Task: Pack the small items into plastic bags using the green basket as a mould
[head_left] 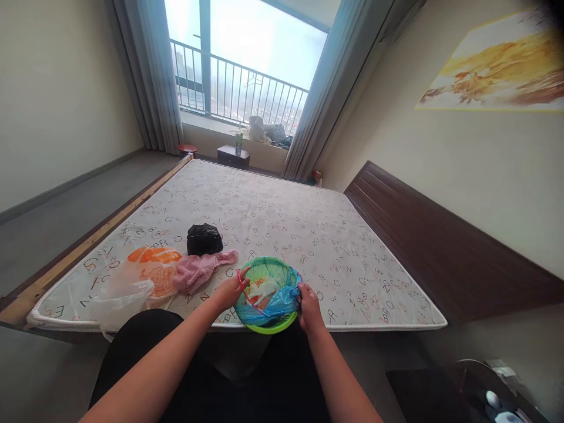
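A green mesh basket (263, 329) sits at the mattress's near edge, between my knees. A thin blue plastic bag (282, 302) with a red drawstring (247, 296) lies in and across its mouth, and crumpled litter shows inside. At the left rim my left hand (230, 290) is closed on the drawstring, which loops over its fingers. My right hand (310, 308) pinches the gathered edge of the bag at the right rim. Beyond my left hand lie a pink knitted cloth (200, 270), a black plastic bundle (204, 239) and an orange-and-clear plastic bag (156, 273).
The bare mattress (282, 205) with printed letters spreads ahead, with a dark wooden headboard (432, 247) at right. A nightstand (233, 157) holding a bottle and a red stool (187, 149) stand by the window. A dark round table (497, 388) is at lower right.
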### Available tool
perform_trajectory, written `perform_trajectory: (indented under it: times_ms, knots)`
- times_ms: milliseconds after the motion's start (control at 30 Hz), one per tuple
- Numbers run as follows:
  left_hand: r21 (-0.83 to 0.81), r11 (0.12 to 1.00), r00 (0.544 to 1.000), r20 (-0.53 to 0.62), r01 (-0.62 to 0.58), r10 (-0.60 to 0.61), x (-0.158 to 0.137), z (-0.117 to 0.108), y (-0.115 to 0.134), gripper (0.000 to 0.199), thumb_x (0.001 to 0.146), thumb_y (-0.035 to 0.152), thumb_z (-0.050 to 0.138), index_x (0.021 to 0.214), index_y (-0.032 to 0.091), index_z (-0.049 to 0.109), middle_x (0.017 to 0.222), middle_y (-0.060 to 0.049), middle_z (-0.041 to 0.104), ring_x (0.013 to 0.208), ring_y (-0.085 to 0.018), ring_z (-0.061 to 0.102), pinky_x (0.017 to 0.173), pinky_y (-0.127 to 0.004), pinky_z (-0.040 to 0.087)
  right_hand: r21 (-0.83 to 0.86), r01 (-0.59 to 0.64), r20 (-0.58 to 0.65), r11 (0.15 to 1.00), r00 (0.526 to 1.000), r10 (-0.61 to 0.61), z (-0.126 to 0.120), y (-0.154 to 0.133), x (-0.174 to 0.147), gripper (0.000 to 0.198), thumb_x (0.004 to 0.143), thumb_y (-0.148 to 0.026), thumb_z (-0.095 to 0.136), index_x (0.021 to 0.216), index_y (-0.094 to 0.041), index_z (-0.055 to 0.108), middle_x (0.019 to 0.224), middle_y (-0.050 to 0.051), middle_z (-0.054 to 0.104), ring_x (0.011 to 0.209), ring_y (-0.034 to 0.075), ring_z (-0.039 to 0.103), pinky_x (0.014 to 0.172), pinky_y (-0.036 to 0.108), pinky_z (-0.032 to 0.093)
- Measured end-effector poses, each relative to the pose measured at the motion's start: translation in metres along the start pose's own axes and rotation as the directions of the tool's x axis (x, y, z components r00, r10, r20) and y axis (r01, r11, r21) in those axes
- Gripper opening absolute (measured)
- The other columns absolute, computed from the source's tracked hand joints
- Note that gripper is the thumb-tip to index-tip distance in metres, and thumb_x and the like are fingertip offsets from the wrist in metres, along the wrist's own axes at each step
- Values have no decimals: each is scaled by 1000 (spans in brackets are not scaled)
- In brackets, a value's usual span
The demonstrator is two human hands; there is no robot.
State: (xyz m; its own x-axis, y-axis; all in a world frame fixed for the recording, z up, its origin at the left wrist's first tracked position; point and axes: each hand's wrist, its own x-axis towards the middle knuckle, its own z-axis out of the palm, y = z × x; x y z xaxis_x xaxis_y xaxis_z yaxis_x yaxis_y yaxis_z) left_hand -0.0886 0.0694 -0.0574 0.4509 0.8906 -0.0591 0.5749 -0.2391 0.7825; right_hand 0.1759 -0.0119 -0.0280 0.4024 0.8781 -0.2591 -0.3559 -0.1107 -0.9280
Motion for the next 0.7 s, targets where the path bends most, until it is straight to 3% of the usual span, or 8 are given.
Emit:
perform_trajectory:
  times_ms: [233,500,700]
  knots:
    - [28,999,999,4,-42,41,0,2,-3,60,101,49,39,154,21,45,115,-11,74,105,-27,67,94,-37,48,-92,35,87,995,996,-26,9,-5,-7,39,75,-53,75,71,-22,52,55,-8,40,51,9,29,49,23,24]
    - [50,997,999,-5,-54,54,-1,3,-8,59,100,49,43,153,23,47,115,-10,74,104,-28,68,93,-37,49,-210,87,52,974,996,-77,5,-2,-8,36,76,-55,71,71,-22,57,62,-5,48,59,13,39,58,26,36]
    - [13,998,998,-19,-53,54,1,4,-11,58,99,50,44,151,24,49,116,-10,73,104,-28,68,95,-39,49,-108,56,80,993,996,-47,4,7,-5,38,78,-57,71,74,-23,54,63,-6,45,60,12,37,58,24,35]
